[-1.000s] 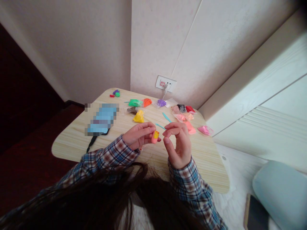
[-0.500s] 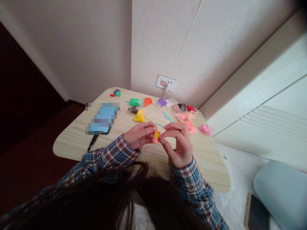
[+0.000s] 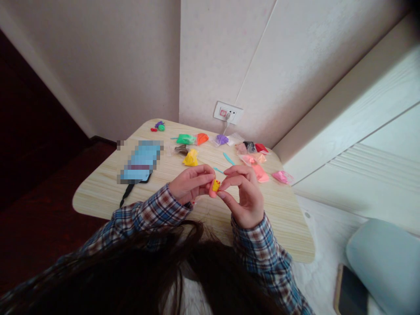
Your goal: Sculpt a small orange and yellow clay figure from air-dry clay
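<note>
A small piece of modelling clay, salmon pink with a yellow patch [image 3: 216,186] bearing tiny red specks, is held up over the table. Around its left side, my left hand [image 3: 192,181] is closed, thumb and fingers gripping it. My right hand [image 3: 244,192] meets its right edge with thumb and forefinger pinched together; whatever is between those fingertips is too small to make out. Just beyond the hands lie a thin turquoise tool [image 3: 218,170] and a turquoise clay knife [image 3: 229,159]. A bag of yellow clay [image 3: 190,158] sits past my left hand.
Bags of green [image 3: 185,139], orange [image 3: 202,139], purple [image 3: 222,139] and pink clay [image 3: 261,173] lie on the wooden table [image 3: 98,197]. Small purple, green and red clay shapes [image 3: 160,126] rest at the far left corner. A blurred-out phone [image 3: 144,159] with a black strap lies left.
The clay piece has turned slightly, so more of its yellow face shows. Both hands keep nearly the same place and grip.
</note>
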`<state>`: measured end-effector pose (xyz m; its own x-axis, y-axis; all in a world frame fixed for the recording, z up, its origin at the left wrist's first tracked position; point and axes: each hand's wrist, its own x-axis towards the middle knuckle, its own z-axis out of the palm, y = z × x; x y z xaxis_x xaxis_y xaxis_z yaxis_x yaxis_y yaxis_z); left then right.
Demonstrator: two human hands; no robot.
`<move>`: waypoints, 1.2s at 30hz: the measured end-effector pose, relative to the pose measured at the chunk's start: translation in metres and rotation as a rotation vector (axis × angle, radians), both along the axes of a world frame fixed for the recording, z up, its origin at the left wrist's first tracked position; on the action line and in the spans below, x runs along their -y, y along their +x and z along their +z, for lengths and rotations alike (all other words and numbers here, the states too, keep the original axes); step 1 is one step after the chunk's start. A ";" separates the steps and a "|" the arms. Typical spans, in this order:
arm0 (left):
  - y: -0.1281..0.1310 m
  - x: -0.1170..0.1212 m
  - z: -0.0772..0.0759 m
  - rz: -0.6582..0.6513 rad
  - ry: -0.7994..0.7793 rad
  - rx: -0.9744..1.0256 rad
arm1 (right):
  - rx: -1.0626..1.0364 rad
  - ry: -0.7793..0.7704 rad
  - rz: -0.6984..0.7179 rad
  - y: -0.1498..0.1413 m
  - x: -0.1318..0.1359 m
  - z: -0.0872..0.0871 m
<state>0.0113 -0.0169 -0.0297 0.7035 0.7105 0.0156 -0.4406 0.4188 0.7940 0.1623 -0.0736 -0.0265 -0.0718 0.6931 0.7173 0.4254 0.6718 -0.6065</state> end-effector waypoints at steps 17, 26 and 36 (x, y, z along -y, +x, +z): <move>0.001 0.001 0.001 -0.003 0.061 0.003 | -0.181 -0.244 0.178 0.001 -0.002 -0.002; 0.002 0.004 0.001 -0.043 0.082 -0.022 | -0.348 -0.432 0.361 0.001 -0.003 -0.003; 0.001 0.006 0.002 -0.059 0.126 -0.042 | -0.296 -0.465 0.367 0.002 -0.004 -0.006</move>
<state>0.0126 -0.0224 -0.0274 0.7458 0.6623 0.0716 -0.3834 0.3388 0.8592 0.1646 -0.0698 -0.0329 -0.2084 0.9034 0.3748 -0.0108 0.3811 -0.9245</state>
